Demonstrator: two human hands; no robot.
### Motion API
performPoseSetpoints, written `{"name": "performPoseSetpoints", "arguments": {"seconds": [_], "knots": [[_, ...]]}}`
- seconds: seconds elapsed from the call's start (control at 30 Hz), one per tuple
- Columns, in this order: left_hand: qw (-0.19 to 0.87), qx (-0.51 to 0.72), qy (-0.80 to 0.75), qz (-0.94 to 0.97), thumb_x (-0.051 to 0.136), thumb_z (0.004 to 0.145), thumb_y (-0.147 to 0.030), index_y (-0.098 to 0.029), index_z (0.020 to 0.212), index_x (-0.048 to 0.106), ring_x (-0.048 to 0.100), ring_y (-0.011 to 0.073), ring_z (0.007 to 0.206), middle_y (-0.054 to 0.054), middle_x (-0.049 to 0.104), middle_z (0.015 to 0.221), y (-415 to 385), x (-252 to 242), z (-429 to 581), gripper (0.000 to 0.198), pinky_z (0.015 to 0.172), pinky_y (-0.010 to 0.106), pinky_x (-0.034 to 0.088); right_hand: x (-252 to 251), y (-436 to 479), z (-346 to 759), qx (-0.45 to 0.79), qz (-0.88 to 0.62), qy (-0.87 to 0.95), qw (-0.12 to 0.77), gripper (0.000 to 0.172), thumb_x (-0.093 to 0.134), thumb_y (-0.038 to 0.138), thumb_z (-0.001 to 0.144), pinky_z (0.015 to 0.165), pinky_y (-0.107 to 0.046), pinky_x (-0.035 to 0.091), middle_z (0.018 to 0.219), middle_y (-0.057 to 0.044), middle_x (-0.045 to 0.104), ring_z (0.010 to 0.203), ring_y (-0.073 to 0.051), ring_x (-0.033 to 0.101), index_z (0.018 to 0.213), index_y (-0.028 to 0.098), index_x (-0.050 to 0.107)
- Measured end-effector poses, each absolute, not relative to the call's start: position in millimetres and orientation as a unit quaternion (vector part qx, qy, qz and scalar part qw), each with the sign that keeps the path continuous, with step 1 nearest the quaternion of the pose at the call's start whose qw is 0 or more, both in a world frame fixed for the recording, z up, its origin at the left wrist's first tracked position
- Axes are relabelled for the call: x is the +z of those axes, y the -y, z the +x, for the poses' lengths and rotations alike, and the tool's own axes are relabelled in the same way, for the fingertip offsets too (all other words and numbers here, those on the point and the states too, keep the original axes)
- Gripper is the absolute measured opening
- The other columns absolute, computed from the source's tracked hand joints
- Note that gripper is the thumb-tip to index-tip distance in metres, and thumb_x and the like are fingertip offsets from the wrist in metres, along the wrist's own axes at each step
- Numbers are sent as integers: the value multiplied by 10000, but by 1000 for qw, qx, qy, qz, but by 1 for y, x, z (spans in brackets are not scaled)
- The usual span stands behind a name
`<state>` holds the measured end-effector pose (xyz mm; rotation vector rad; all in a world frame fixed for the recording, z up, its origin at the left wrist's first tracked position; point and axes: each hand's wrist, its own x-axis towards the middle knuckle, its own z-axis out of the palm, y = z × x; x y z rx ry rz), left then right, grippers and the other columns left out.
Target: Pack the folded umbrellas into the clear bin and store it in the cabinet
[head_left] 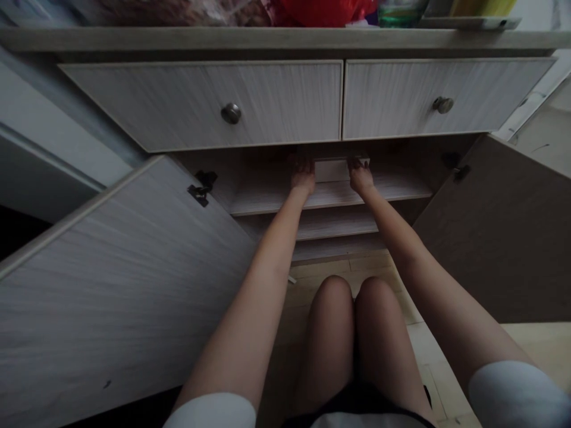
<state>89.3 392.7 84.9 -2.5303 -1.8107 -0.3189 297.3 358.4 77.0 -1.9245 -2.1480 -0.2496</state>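
Inside the cabinet, a pale box [331, 170] sits at the top shelf [267, 198], its front side facing me. My left hand [304, 172] is closed on the box's left end. At the right end, my right hand [359, 172] grips it with the fingers bent over the top edge. Both arms reach straight forward beneath the drawers. The back of the box lies in shadow, and my fingertips are partly hidden in the dark.
The left cabinet door [134, 279] and right cabinet door [504, 232] stand swung out on both sides. Above are two closed drawers with round knobs [231, 113]. A red bag [319, 10] and a green glass [401, 13] rest on the top. Lower shelves [336, 226] lie beneath my hands.
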Motion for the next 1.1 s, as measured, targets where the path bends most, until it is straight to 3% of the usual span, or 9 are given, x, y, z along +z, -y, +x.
{"name": "performPoseSetpoints", "arguments": {"seconds": [0.2,0.47,0.73,0.83,0.97,1.1], "knots": [[0,-107,575,-811,264,942,-96,-144,1625,155,78,261,1573,118,132,1693,-398,84,90,693,1262,530,52,80,-362,296,-79,-663,737,109,719,365,-18,842,1228,-531,218,1608,-220,327,1488,-290,312,1558,-6,299],[-30,-135,562,-816,346,916,-59,-69,1597,242,79,275,1573,162,159,1685,-405,81,89,690,1270,511,62,74,-368,298,-70,-658,738,135,723,415,-6,823,1222,-575,192,1585,-244,355,1491,-309,306,1542,17,343],[-126,-307,528,-782,546,885,-177,-123,1458,528,179,327,1554,175,387,1599,-425,78,87,576,1270,559,27,82,-373,306,-13,-644,743,181,679,516,150,887,1191,-663,192,1594,-230,348,1455,-383,364,1547,89,368],[-128,-401,504,-754,512,917,-230,-152,1467,514,184,299,1556,149,374,1612,-407,69,78,556,1276,538,35,81,-357,317,-3,-636,720,276,584,470,207,927,1182,-580,300,1565,-217,402,1424,-357,417,1499,94,444],[-145,-505,472,-708,486,954,-377,-200,1458,497,367,265,1487,143,472,1552,-330,39,46,534,1253,483,229,68,-280,336,-13,-562,690,456,485,387,326,983,1152,-495,401,1421,-163,577,1351,-274,515,1417,169,536],[-54,-615,544,-568,425,961,-504,-159,1348,560,549,282,1345,197,621,1379,-200,3,-7,536,1169,481,387,53,-150,374,-90,-542,629,550,441,435,440,986,1062,-528,488,1305,-130,649,1222,-277,613,1356,256,589]]}}
